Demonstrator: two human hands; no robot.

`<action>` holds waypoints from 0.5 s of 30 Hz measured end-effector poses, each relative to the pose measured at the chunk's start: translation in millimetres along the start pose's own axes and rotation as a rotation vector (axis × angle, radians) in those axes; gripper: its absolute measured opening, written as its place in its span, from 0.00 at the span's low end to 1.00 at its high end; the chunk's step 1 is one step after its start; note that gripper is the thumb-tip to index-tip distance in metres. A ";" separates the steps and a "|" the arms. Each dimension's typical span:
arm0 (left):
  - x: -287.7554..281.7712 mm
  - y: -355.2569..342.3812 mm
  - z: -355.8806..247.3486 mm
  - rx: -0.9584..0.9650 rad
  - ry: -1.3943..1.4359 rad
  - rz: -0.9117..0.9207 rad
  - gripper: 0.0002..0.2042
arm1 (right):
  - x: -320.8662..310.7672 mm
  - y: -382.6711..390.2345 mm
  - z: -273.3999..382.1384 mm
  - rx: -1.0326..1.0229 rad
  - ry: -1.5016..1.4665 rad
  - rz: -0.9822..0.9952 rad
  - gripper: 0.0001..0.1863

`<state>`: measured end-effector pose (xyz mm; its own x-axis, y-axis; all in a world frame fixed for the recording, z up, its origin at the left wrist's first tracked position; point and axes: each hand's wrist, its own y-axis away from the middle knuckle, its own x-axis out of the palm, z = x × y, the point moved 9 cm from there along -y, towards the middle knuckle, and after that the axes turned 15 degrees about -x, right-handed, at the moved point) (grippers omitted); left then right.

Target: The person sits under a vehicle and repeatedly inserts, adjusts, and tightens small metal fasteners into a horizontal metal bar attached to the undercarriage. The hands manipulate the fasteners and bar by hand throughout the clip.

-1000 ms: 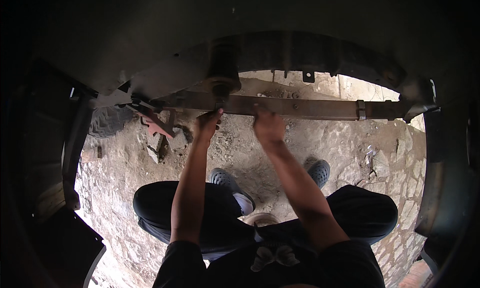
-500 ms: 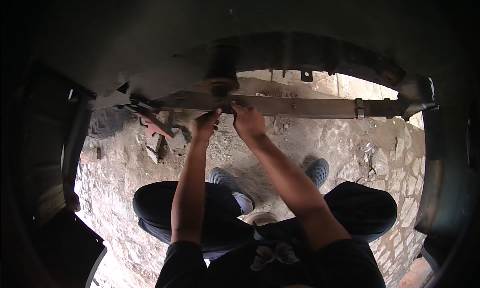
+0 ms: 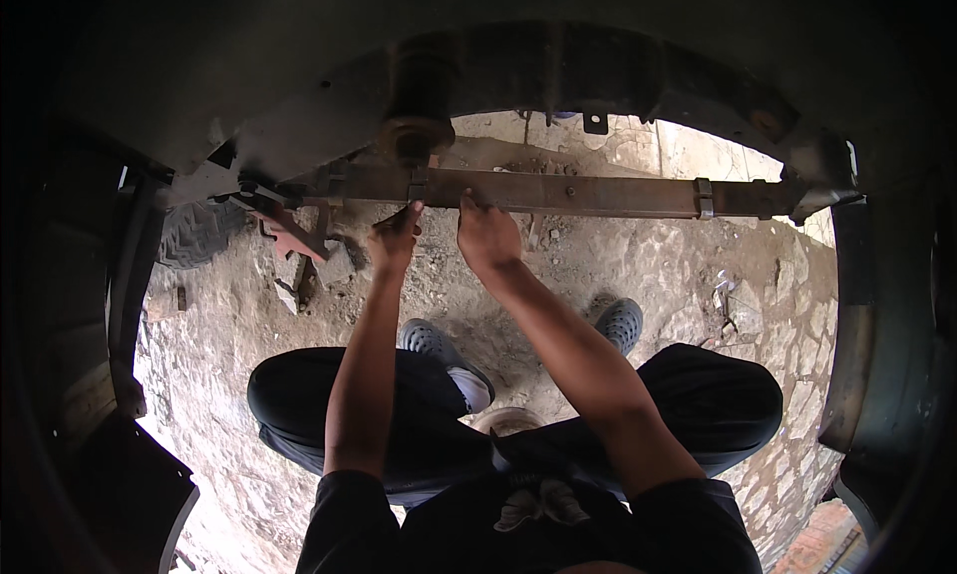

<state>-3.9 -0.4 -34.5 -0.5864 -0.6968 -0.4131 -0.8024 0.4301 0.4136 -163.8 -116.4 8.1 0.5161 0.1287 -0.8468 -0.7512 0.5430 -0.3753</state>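
Beneath a dark rubber bump stop [image 3: 417, 127], a long rusty leaf spring [image 3: 628, 197] runs crosswise. A small dark metal fitting [image 3: 419, 183] sits on it below the stop. My left hand [image 3: 397, 237] is closed just under this fitting, thumb against its lower end; whatever the fingers hold is hidden. Beside it, my right hand [image 3: 489, 237] has its index finger raised to the spring's lower edge and its other fingers curled; their contents cannot be made out. A metal clamp [image 3: 705, 199] wraps the spring further right.
Dark body panels [image 3: 150, 474] surround me. A tire [image 3: 191, 237], a red metal piece [image 3: 289, 237] and broken blocks [image 3: 329, 265] are at left. Scraps [image 3: 726, 305] lie on the rough ground [image 3: 778, 375]. My shoes [image 3: 615, 325] and bent knees are below.
My right hand moved left toward my left hand, then slightly away again, its finger staying at the spring. The whole view has shifted a little up and left.
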 end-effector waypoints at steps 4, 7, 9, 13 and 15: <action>-1.5 -5.8 18.7 -0.083 0.086 0.084 0.28 | -21.5 18.9 -24.9 -0.039 0.107 0.068 0.20; 6.3 4.7 18.5 -0.142 0.226 0.214 0.29 | -47.0 43.4 -57.4 -0.014 0.145 0.062 0.21; 13.6 9.6 18.9 -0.160 0.245 0.245 0.28 | -45.8 47.2 -63.0 0.024 0.128 0.100 0.21; 21.9 10.4 4.0 -0.145 0.159 0.173 0.25 | -9.8 30.7 -37.0 0.052 0.062 0.101 0.24; 27.4 14.1 1.9 -0.159 0.134 0.158 0.25 | 1.9 19.6 -13.7 0.005 0.052 0.070 0.25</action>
<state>-31.4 -12.3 -41.5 -0.6750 -0.7023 -0.2261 -0.6680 0.4517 0.5914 -183.1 -116.9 -6.1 0.4406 0.1234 -0.8892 -0.7822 0.5388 -0.3128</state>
